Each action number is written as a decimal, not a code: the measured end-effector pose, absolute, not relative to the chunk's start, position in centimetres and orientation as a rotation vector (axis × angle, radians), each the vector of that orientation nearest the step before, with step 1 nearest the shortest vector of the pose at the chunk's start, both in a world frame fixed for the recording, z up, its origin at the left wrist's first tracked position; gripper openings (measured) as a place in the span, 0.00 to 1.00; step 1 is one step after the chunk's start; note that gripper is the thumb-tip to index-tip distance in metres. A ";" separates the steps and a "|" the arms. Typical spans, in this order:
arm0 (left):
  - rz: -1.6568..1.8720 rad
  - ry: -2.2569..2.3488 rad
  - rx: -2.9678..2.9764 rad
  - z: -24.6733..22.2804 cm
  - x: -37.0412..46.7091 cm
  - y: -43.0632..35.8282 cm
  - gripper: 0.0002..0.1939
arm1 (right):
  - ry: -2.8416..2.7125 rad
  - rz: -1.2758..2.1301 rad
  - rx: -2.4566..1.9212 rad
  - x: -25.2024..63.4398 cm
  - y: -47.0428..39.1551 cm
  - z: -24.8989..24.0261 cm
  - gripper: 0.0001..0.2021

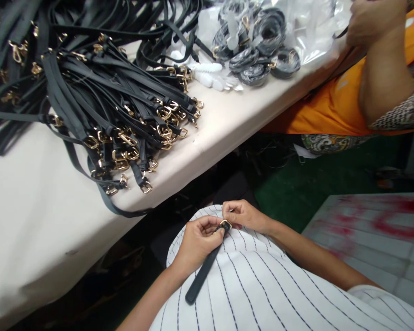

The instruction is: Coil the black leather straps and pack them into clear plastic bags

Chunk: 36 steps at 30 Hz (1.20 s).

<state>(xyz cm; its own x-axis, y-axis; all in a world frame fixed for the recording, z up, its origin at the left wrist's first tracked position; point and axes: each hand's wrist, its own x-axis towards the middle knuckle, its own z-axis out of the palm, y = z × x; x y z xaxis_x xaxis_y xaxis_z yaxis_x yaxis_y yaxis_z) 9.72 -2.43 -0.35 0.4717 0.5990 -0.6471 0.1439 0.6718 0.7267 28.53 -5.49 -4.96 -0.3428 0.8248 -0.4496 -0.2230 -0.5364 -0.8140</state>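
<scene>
Seen from above, a seated or standing person in a white top with dark pinstripes (251,280) holds a black strap (203,278) in front of their body, well apart from the table (31,193). The left hand (204,236) grips the strap between thumb and fingers, just beside its gold buckle (226,224). The strap's rounded end slants down and to the left of the picture, over the striped fabric. The right hand (242,214) is curled, its thumb and index finger pinching the strap at the buckle end; the exact grip is partly hidden.

Beyond the hands, the cream-coloured table runs diagonally. A large heap of black straps (86,87) covers its far left part, many gold buckles and clasps pointing toward the near edge. One strap loops down over that edge. To the right of the heap lie white pieces (210,76), coiled black straps (269,26), some in clear wrapping, and clear plastic bags (310,27).

At the upper right, another person in orange clothing (348,99) has a hand (372,23) raised near the bags. Below, a pale panel (393,257) with red markings stands near the green floor (279,188).
</scene>
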 end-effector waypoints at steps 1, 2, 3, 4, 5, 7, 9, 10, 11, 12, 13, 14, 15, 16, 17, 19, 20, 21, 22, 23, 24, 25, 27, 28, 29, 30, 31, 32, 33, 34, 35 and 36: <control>0.310 1.070 0.825 -0.3 9.8 -2.4 0.08 | -0.873 1.958 -1.147 28.6 -5.6 -5.0 0.21; 0.300 1.066 0.835 -0.3 9.8 -2.3 0.08 | -0.890 1.975 -1.119 28.7 -5.6 -5.1 0.21; 0.289 1.056 0.849 -0.4 9.9 -2.3 0.08 | -0.905 1.990 -1.097 28.8 -5.7 -5.2 0.21; 0.276 1.043 0.864 -0.4 9.9 -2.3 0.08 | -0.911 2.003 -1.086 28.9 -5.7 -5.3 0.21; 0.264 1.029 0.877 -0.5 9.8 -2.3 0.07 | -0.907 2.014 -1.088 28.9 -5.8 -5.5 0.21; 0.244 1.010 0.897 -0.7 9.6 -2.3 0.07 | -0.867 2.025 -1.112 28.8 -6.0 -5.8 0.21; 0.227 1.017 0.914 -0.9 9.4 -2.4 0.07 | -0.836 2.017 -1.149 28.5 -6.1 -6.0 0.22; 0.219 1.030 0.927 -1.0 9.2 -2.4 0.07 | -0.839 1.996 -1.176 28.2 -6.1 -5.9 0.21; 0.213 1.047 0.946 -1.0 9.1 -2.5 0.07 | -0.854 1.962 -1.210 28.0 -6.1 -5.8 0.21; 0.209 1.060 0.965 -1.0 9.1 -2.5 0.07 | -0.874 1.925 -1.250 27.8 -6.1 -5.6 0.21; 0.205 1.071 0.983 -1.0 9.0 -2.5 0.06 | -0.890 1.895 -1.292 27.6 -6.1 -5.4 0.20; 0.201 1.076 0.999 -0.9 9.0 -2.5 0.06 | -0.895 1.875 -1.333 27.5 -6.1 -5.1 0.19; 0.196 1.076 1.012 -0.9 9.0 -2.6 0.06 | -0.892 1.865 -1.370 27.3 -6.1 -4.8 0.18; 0.190 1.074 1.027 -0.7 8.9 -2.6 0.06 | -0.887 1.862 -1.401 27.2 -6.1 -4.6 0.17; 0.183 1.070 1.045 -0.6 8.9 -2.6 0.06 | -0.885 1.863 -1.424 27.2 -6.1 -4.4 0.17; 0.168 1.062 1.098 -0.3 8.9 -2.5 0.06 | -0.891 1.871 -1.449 27.1 -6.1 -4.3 0.16; 0.161 1.059 1.126 -0.2 8.9 -2.5 0.06 | -0.893 1.882 -1.454 27.2 -6.1 -4.3 0.16; 0.153 1.058 1.150 -0.1 8.9 -2.5 0.06 | -0.892 1.898 -1.455 27.2 -6.0 -4.3 0.16; 0.145 1.059 1.167 0.0 8.9 -2.5 0.06 | -0.896 1.913 -1.456 27.2 -5.9 -4.4 0.16; 0.139 1.063 1.174 0.0 8.9 -2.5 0.06 | -0.907 1.925 -1.461 27.3 -5.8 -4.5 0.16; 0.134 1.070 1.174 0.0 8.9 -2.6 0.07 | -0.928 1.930 -1.469 27.3 -5.8 -4.6 0.16; 0.133 1.078 1.169 -0.1 8.9 -2.6 0.07 | -0.956 1.930 -1.478 27.3 -5.7 -4.7 0.15; 0.141 1.093 1.148 -0.4 8.8 -2.7 0.08 | -1.020 1.929 -1.483 27.2 -5.7 -4.7 0.14; 0.155 1.100 1.129 -0.6 8.7 -2.7 0.08 | -1.049 1.917 -1.481 27.1 -5.7 -4.6 0.14; 0.176 1.107 1.103 -0.7 8.7 -2.7 0.08 | -1.079 1.874 -1.485 26.9 -5.9 -4.5 0.13; 0.201 1.111 1.073 -0.9 8.7 -2.6 0.08 | -1.122 1.789 -1.501 26.8 -6.1 -4.3 0.12; 0.230 1.115 1.039 -1.0 8.7 -2.5 0.09 | -1.182 1.653 -1.528 26.6 -6.3 -4.1 0.10; 0.258 1.120 1.003 -1.1 8.8 -2.4 0.09 | -1.262 1.474 -1.554 26.5 -6.5 -3.9 0.09; 0.283 1.129 0.967 -1.2 8.9 -2.3 0.09 | -1.358 1.273 -1.565 26.4 -6.8 -3.6 0.08; 0.302 1.138 0.932 -1.3 9.0 -2.3 0.09 | -1.467 1.078 -1.545 26.3 -7.0 -3.4 0.10; 0.319 1.150 0.904 -1.4 9.1 -2.2 0.09 | -1.579 0.913 -1.493 26.3 -7.1 -3.1 0.13; 0.338 1.164 0.884 -1.4 9.2 -2.1 0.09 | -1.675 0.786 -1.422 26.3 -7.1 -3.0 0.15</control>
